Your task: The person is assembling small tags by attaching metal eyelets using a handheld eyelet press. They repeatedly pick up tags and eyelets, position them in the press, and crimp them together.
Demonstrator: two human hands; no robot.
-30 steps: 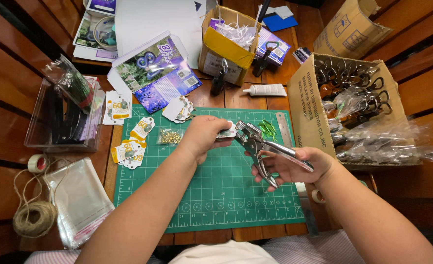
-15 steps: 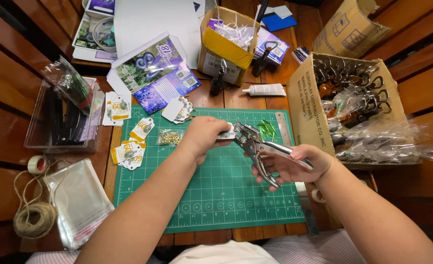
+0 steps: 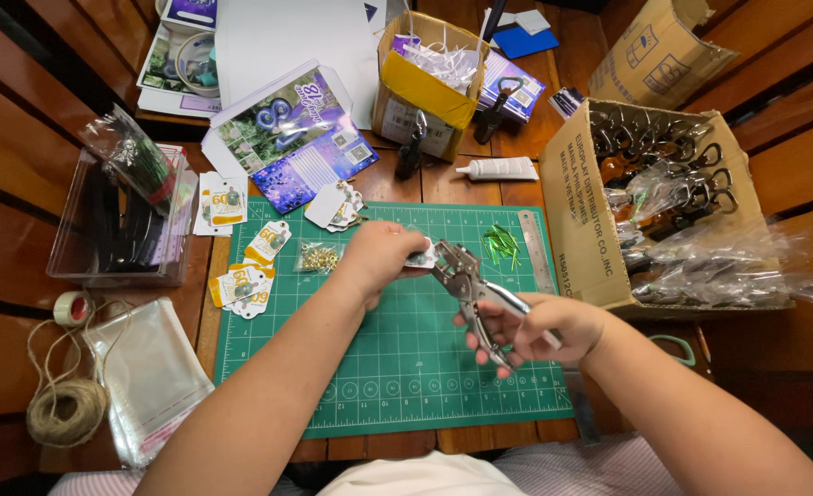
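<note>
My left hand [image 3: 381,257] pinches a small white paper tag [image 3: 420,258] above the green cutting mat [image 3: 397,367]. My right hand [image 3: 537,329] grips the handles of silver punch pliers [image 3: 466,285], whose jaws sit around the edge of the tag. Both hands hover over the upper middle of the mat. A small clear bag of gold eyelets [image 3: 317,258] lies just left of my left hand. Printed tags [image 3: 241,287] are piled at the mat's left edge, with more tags [image 3: 337,206] at its top edge.
A steel ruler [image 3: 536,250] and green ties [image 3: 498,243] lie on the mat's right. A cardboard box of metal clasps [image 3: 663,174] stands right, a yellow box [image 3: 425,87] and glue tube [image 3: 498,168] behind. Left: clear plastic bin [image 3: 117,216], twine [image 3: 65,411], tape roll [image 3: 73,309], cellophane bags [image 3: 149,377].
Both hands have stayed in nearly the same place with the pliers on the tag. The plier handles look slightly more closed in my right hand.
</note>
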